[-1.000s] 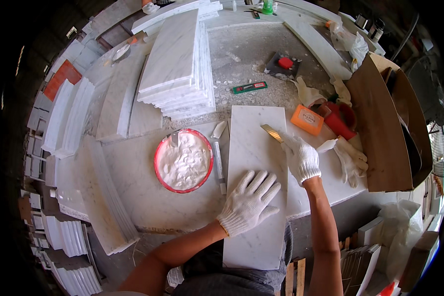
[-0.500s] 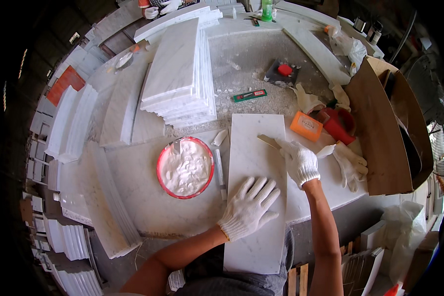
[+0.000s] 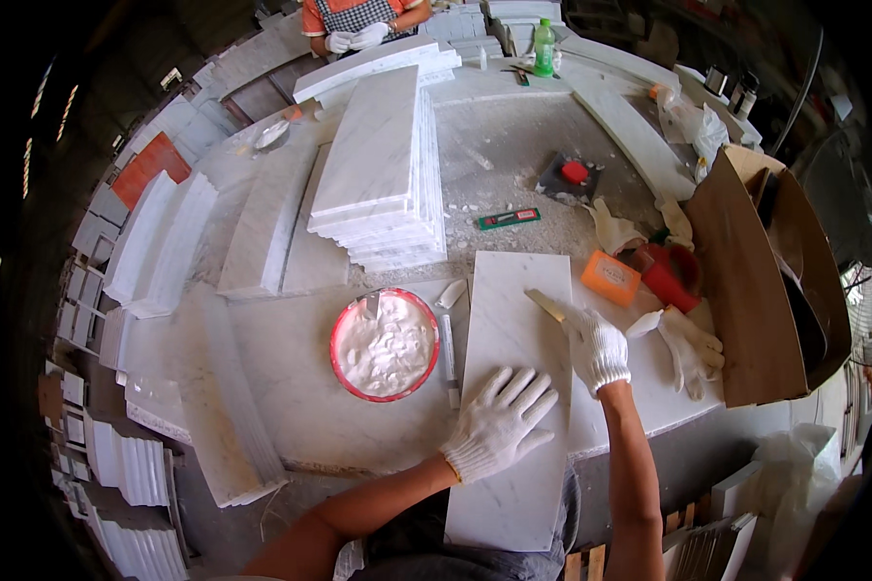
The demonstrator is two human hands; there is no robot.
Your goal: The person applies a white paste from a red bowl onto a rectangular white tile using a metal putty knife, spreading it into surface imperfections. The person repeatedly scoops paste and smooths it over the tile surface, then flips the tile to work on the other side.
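Observation:
A long white marble slab (image 3: pixel 515 334) with faint grey veins lies lengthwise in front of me, its near end jutting past the table edge. My left hand (image 3: pixel 499 426), in a white knit glove, rests flat on the slab with fingers spread. My right hand (image 3: pixel 594 347), gloved alike, is closed around a flat-bladed knife (image 3: pixel 545 304) at the slab's right edge. The blade points left over the slab's far part; whether it touches is unclear, and the fist hides the handle. Left of the slab stands a red-rimmed bowl (image 3: pixel 385 345) of white paste, a small metal blade at its far rim.
A tall stack of marble slabs (image 3: pixel 368 165) stands beyond the bowl. To the right are an orange box (image 3: pixel 610 278), a red tape dispenser (image 3: pixel 670 275), loose gloves (image 3: pixel 686 349) and a cardboard box (image 3: pixel 741 290). Across the table, a person's gloved hands (image 3: pixel 358 39) show.
The view has tilted upward, so the scene sits lower and further right, with more of the person opposite showing. Both hands keep nearly the same places at the slab.

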